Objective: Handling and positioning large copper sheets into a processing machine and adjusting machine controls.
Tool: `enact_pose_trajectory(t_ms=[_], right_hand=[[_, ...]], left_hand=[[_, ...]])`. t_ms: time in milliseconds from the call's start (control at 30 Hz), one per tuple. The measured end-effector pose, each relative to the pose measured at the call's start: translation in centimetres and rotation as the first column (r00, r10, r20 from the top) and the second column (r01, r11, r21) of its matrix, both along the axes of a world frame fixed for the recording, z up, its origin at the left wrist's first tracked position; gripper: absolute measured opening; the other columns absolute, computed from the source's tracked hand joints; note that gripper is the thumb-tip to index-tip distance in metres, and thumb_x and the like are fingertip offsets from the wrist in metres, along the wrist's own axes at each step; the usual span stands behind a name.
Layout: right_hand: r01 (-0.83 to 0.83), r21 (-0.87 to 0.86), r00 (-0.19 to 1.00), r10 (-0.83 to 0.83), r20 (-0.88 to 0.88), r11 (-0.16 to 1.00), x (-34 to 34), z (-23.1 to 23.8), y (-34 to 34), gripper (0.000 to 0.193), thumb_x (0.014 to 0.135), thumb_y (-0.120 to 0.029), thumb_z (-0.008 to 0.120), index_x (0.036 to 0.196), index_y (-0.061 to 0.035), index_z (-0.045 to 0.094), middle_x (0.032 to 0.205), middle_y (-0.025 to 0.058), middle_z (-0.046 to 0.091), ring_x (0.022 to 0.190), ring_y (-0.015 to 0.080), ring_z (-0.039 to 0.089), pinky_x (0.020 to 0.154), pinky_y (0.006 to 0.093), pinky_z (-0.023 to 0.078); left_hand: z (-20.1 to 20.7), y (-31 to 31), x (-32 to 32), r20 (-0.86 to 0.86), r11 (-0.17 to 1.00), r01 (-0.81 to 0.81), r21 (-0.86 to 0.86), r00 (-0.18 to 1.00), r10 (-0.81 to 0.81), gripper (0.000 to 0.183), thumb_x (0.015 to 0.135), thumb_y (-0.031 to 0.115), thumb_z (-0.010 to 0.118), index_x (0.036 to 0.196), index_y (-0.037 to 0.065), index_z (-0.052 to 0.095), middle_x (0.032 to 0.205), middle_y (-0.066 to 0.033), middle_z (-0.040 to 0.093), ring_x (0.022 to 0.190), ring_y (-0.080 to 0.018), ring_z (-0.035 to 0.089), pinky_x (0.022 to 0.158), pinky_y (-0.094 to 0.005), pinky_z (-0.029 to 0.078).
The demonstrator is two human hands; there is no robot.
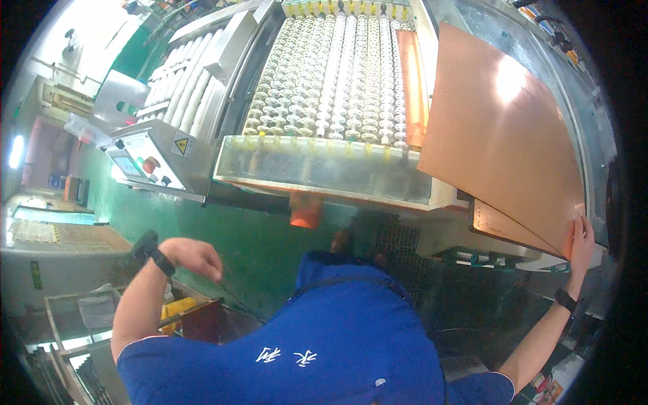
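Observation:
My right hand (579, 244) grips the near right corner of a large copper-coloured sheet (499, 128), its fingers along the edge. This sheet lies slanted over another copper sheet (496, 221), whose near edge with small holes shows below it. A narrow strip of a copper sheet (412, 91) shows on the right side of the roller conveyor (331, 74), partly hidden by the large sheet. My left hand (194, 258) hangs over the floor, away from the sheets, fingers curled in with nothing visible in them.
Left of the conveyor stands a metal machine with white rollers (185, 88) and a control panel (145, 160) with a red button. An orange pipe end (306, 210) sticks out under the conveyor's front wall. Lower left is a rack (84, 317) beside a yellow object (177, 309).

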State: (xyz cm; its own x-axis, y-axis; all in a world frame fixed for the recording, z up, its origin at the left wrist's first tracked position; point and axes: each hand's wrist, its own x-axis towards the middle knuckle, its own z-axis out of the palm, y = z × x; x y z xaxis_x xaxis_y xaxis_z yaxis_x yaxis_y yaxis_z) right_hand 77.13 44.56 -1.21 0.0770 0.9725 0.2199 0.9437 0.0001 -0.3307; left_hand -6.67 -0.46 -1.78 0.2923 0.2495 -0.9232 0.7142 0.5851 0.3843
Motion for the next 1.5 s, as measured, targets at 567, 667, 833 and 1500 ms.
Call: enact_pose_trajectory(t_ms=[567, 667, 833, 1500], right_hand=[[-0.039, 0.033, 0.997, 0.041, -0.062, 0.999, -2.8, 1.1, -1.4, 0.048, 0.104, -0.037, 0.057, 0.136, -0.0016, 0.062, 0.131, 0.0166, 0.067, 0.121, 0.0267, 0.061, 0.106, 0.0352, 0.043], [0.009, -0.015, 0.994, -0.010, -0.110, 1.000, -2.4, 1.1, -1.9, 0.045, 0.104, -0.033, 0.057, 0.132, 0.0008, 0.064, 0.127, 0.0172, 0.068, 0.116, 0.0248, 0.063, 0.103, 0.0340, 0.046], [-0.017, 0.020, 0.991, 0.019, -0.135, 1.000, -5.2, 1.6, -2.1, 0.044, 0.103, -0.033, 0.060, 0.130, 0.0004, 0.065, 0.127, 0.0161, 0.068, 0.117, 0.0252, 0.064, 0.102, 0.0343, 0.047], [-0.038, 0.130, 0.993, 0.052, -0.105, 0.991, -8.0, 3.5, -4.1, 0.044, 0.099, -0.038, 0.061, 0.118, 0.0011, 0.069, 0.117, 0.0203, 0.068, 0.110, 0.0336, 0.065, 0.096, 0.0400, 0.049]], left_hand=[[-4.7, 7.8, 6.1, -0.115, 0.754, 0.001, 0.657, 0.988, 0.099, 0.042, 0.097, 0.032, 0.068, 0.126, 0.002, 0.067, 0.120, -0.0154, 0.072, 0.110, -0.0270, 0.068, 0.099, -0.0386, 0.052], [-2.7, 12.7, 12.8, 0.251, 0.608, -0.363, 0.706, 0.931, 0.264, 0.031, 0.101, 0.025, 0.065, 0.121, 0.001, 0.068, 0.119, -0.0133, 0.072, 0.112, -0.0247, 0.067, 0.098, -0.0364, 0.052], [0.1, 19.2, 20.2, 0.495, 0.457, -0.651, 0.607, 0.759, 0.423, 0.032, 0.106, 0.023, 0.058, 0.131, 0.003, 0.063, 0.121, -0.0080, 0.071, 0.109, -0.0170, 0.067, 0.093, -0.0328, 0.054], [2.4, 27.7, 17.9, 0.948, 0.121, -0.993, -0.010, 0.029, 0.315, 0.025, 0.103, 0.007, 0.052, 0.125, -0.002, 0.060, 0.108, -0.0098, 0.071, 0.086, -0.0153, 0.070, 0.075, -0.0296, 0.060]])
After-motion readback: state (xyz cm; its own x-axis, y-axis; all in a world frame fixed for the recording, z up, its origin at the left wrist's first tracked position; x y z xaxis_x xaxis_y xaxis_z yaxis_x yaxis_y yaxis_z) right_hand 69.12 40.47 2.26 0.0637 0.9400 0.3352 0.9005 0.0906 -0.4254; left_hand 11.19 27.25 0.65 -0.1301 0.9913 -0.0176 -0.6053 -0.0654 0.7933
